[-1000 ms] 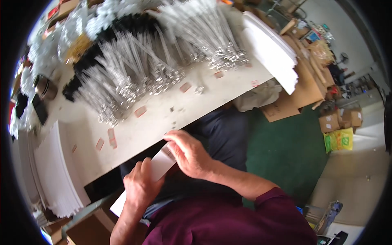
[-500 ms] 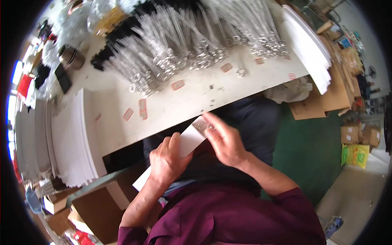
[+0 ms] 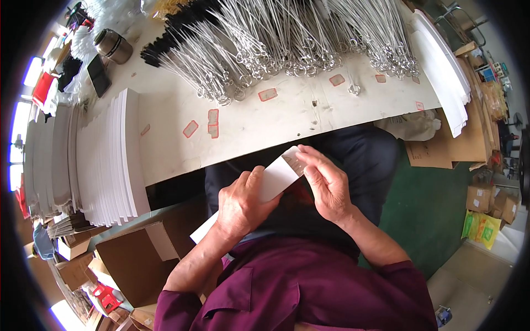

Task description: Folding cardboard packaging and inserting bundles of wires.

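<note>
My left hand (image 3: 242,203) is wrapped round a long narrow white cardboard box (image 3: 276,181), tilted over my lap in front of the table edge. The box's upper right end is open, and wire loops (image 3: 293,163) show inside it. At that end my right hand (image 3: 330,187) is closed, with fingertips and thumb at the rim; the exact grip is partly hidden. Beyond my hands, many thin metal wire rods (image 3: 259,38) with looped ends and black far ends lie in bunches on the table (image 3: 165,143). One looped rod end (image 3: 354,88) sticks out nearer me.
White flat boxes (image 3: 110,160) stand in a row at the table's left, and more white card (image 3: 439,71) lies at its right edge. A metal flask (image 3: 113,47) and a dark phone (image 3: 98,76) are at far left. An open brown carton (image 3: 132,259) sits below left.
The view has shifted, so the table appears further left and down. My hands still hold the box; the right fingers have curled closer at its open end.
</note>
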